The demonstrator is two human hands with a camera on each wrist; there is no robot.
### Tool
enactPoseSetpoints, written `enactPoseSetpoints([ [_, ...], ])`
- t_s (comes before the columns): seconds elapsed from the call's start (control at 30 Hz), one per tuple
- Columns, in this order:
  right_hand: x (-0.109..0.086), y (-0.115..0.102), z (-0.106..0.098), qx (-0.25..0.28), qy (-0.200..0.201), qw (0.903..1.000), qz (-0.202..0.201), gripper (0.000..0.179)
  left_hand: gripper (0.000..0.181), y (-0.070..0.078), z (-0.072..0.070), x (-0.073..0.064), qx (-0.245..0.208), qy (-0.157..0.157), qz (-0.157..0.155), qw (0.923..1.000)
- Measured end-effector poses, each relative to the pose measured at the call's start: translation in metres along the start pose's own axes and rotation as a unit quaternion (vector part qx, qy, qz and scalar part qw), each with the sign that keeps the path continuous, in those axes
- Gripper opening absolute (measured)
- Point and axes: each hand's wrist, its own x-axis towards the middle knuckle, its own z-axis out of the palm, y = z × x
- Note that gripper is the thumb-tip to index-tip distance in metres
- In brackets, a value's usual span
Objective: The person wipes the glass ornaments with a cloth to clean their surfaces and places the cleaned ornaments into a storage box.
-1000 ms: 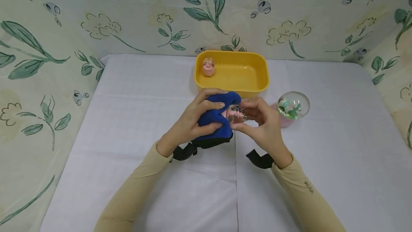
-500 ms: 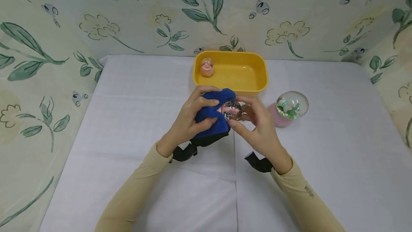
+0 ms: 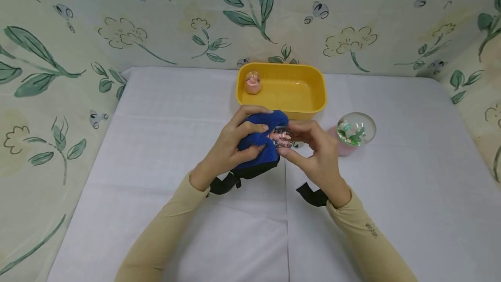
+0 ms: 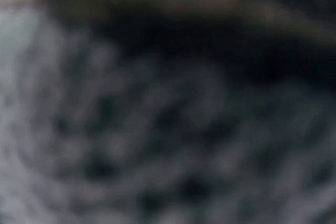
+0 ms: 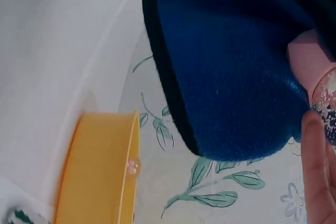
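Your small snow globe, clear glitter-flecked dome on a pink base (image 3: 282, 137), sits between your two hands, up off the white cloth-covered table (image 3: 399, 195), just on your side of the yellow rounded-corner plastic tray (image 3: 299, 92).

Key relation, as I read it: globe lies immediately left of your right hand (image 3: 318, 149), dome at its fingertips. Right hand is nearer, skin on dome; left hand (image 3: 236, 140) reaches the base only through the blue plush cloth with black edging (image 3: 256, 140).

Orientation: globe is on its side. Long axis runs base to dome, roughly left to right across you. Dome points at your right hand, base back into the cloth fold. Right wrist view agrees: base at the cloth, dome away from it. Exact tilt: can't tell.

Hands: right pinches the dome, thumb on your side, fingers opposite. Left grips the cloth, bunched partly round the base; pressure on base can't be judged. Left wrist view too blurred to help.

Nearby: larger snow globe, clear dome over green decoration, pink base (image 3: 352, 134), just right of your right hand.
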Motion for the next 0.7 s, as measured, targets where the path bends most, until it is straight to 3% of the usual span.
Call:
enactPoseSetpoints([
  [0.2,-0.0023,0.0021,0.0026,0.105,0.013,0.9899,0.094,0.050,0.028,0.0010,0.0012,0.0004,0.014,-0.016,0.012,0.9997],
  [0.33,-0.0025,0.0011,0.0008,0.111,0.004,0.9871,0.115,0.047,0.027,0.0007,0.0025,-0.0007,0.018,-0.014,0.009,0.9997],
  [0.5,-0.0016,0.0010,-0.0003,0.020,-0.026,0.9988,0.036,0.061,0.025,0.0006,0.0019,-0.0010,0.016,0.006,-0.007,0.9998],
  [0.6,-0.0012,0.0003,0.0004,-0.008,-0.033,0.9991,-0.026,0.061,0.026,-0.0008,0.0003,-0.0013,0.013,0.023,-0.015,0.9995],
  [0.7,-0.0003,0.0000,0.0006,-0.024,-0.035,0.9970,-0.064,0.055,0.027,-0.0021,-0.0008,-0.0016,0.010,0.034,-0.016,0.9992],
])
